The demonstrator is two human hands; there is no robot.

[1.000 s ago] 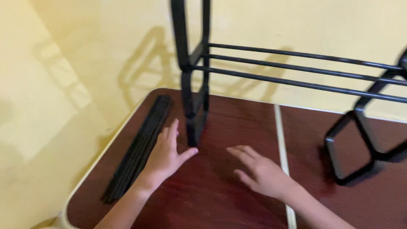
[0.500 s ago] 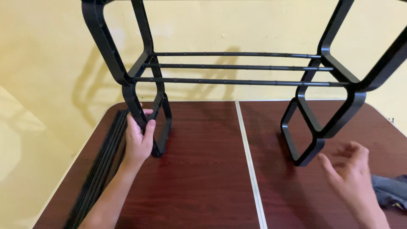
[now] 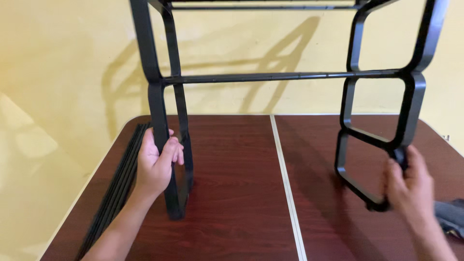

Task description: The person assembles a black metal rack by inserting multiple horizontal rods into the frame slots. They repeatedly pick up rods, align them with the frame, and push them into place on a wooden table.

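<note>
Gripping black rack [image 3: 285, 76] legs: L hand [image 3: 155, 166], R hand [image 3: 410, 186].

The single head view looks forward and down, close over the table [image 3: 232, 193], toward the wall [image 3: 58, 72].

Tabletop [image 3: 232, 193] open between rack legs [image 3: 166, 159]; rods [image 3: 116, 188] left.

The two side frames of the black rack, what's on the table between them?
In the head view, only bare tabletop and its pale centre seam lie between the left side frame and the right side frame; a crossbar spans above.
</note>
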